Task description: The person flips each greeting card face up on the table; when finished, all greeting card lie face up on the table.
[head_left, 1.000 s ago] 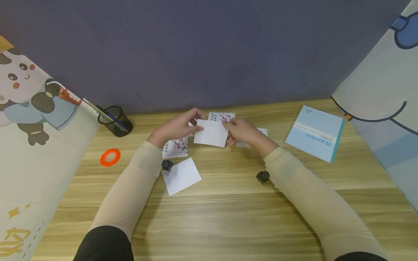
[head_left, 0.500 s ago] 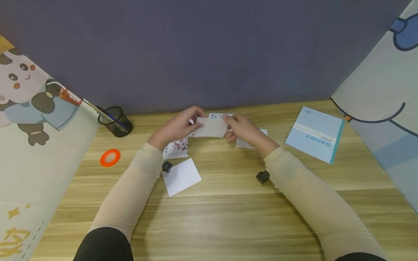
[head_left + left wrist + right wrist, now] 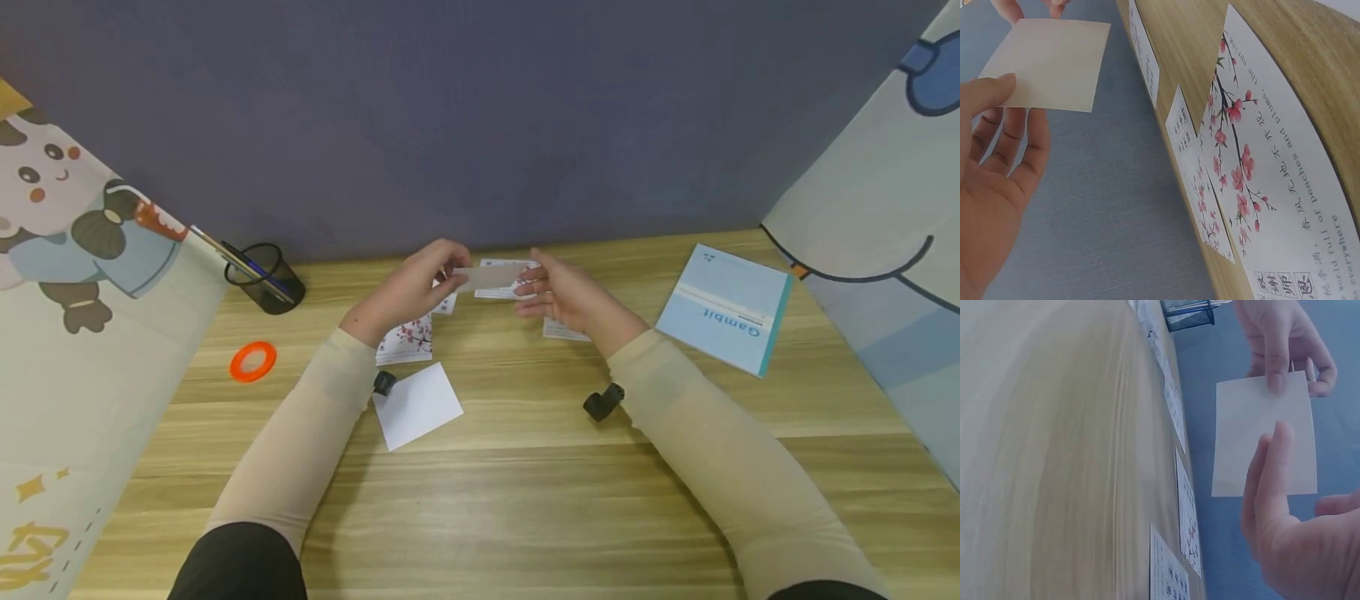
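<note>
My left hand (image 3: 408, 287) pinches a white card (image 3: 491, 277) by its edge, thumb on the blank face and fingers behind. The card is raised above the back of the table and appears almost edge-on in the head view. Its plain side faces the right wrist camera, where my right hand (image 3: 1300, 544) has its fingers extended in front of the card (image 3: 1250, 437). Beneath and around lie cards printed with pink blossom and writing: one close to the left wrist (image 3: 408, 340), one at the back (image 3: 491, 292), another below the right hand (image 3: 562, 332).
A blank white card (image 3: 417, 407) lies by the left forearm. At the left are an orange tape roll (image 3: 253, 362) and a black mesh pen holder (image 3: 273, 287). A light blue notebook (image 3: 723, 308) lies at the right. A dark wall (image 3: 480, 125) rises behind the table.
The held card has tipped from facing the head camera to nearly edge-on. My right hand has let go of its right side and its fingers have straightened; my left hand keeps hold.
</note>
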Available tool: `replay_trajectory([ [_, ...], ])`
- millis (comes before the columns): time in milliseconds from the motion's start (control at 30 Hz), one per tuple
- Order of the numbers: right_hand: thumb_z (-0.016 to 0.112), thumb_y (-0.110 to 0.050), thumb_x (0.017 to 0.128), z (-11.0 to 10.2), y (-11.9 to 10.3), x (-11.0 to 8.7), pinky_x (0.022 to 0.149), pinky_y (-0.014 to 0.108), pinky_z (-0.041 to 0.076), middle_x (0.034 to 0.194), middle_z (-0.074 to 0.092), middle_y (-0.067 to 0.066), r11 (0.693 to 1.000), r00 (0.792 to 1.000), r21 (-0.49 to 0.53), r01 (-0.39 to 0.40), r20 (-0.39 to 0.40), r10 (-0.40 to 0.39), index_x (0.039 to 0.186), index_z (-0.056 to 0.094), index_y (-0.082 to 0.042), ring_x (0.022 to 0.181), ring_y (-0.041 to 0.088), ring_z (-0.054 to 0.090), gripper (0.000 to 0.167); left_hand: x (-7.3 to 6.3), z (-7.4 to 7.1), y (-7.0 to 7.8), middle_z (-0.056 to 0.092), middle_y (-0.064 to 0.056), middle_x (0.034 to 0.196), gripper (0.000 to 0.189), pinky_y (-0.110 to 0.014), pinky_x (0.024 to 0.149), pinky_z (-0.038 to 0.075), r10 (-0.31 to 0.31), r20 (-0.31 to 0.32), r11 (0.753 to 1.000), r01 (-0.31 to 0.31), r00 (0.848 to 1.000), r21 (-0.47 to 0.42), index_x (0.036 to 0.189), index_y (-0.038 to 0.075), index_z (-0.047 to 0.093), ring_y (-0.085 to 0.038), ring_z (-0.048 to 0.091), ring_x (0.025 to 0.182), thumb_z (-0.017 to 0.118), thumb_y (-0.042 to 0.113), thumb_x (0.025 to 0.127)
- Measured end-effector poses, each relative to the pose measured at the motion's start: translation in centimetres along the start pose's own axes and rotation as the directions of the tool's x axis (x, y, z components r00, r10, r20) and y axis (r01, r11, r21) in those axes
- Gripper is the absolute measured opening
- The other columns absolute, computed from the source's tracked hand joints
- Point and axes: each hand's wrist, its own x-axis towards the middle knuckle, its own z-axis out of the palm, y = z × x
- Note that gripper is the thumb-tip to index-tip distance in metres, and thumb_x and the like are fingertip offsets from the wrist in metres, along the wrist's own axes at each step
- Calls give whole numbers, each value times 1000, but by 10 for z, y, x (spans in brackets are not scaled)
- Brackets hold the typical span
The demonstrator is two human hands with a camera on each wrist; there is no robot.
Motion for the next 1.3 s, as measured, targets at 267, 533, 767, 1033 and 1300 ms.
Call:
replay_trajectory([
  [267, 36, -32, 116, -1, 1, 0, 83, 28, 67, 123, 57, 14, 998, 999, 58, -17, 34, 15, 131, 52, -1, 94, 22, 73, 38, -1, 1, 1, 64, -9, 119, 16, -36, 97, 60, 26, -24, 999, -26, 999, -25, 123, 5, 62, -22, 66, 108, 63, 8, 107],
  [533, 42, -22, 112, -5, 0, 0, 82, 23, 64, 128, 54, 16, 993, 997, 112, -48, 66, 40, 138, 46, 0, 98, 21, 71, 34, -1, 0, -1, 64, -7, 116, 13, -34, 101, 58, 69, 8, 997, -69, 998, -34, 116, 6, 63, -20, 63, 110, 65, 2, 104],
  [767, 45, -11, 106, -6, 1, 0, 83, 21, 64, 135, 52, 20, 990, 996, 125, -59, 80, 49, 133, 46, -4, 88, 18, 72, 28, -2, 1, -1, 63, -10, 115, 20, -37, 107, 56, 79, 84, 996, -74, 993, -54, 113, 5, 63, -24, 63, 114, 65, -7, 96],
  [1033, 48, -5, 102, -9, 5, 7, 82, 23, 65, 115, 57, 13, 985, 997, 163, -54, 64, 44, 118, 51, -2, 87, 19, 71, 17, -2, 3, 0, 62, -8, 117, 24, -38, 107, 56, 65, 118, 998, -62, 991, -31, 114, 6, 63, -23, 61, 115, 68, -7, 94],
  [1300, 57, -4, 102, -12, 7, 10, 80, 21, 64, 95, 57, 2, 989, 997, 139, -51, 61, 43, 100, 56, -7, 79, 13, 62, 3, -4, 5, -2, 61, -6, 118, 19, -42, 109, 50, 65, 173, 998, -67, 983, 8, 106, 10, 64, -23, 55, 120, 64, -4, 94],
])
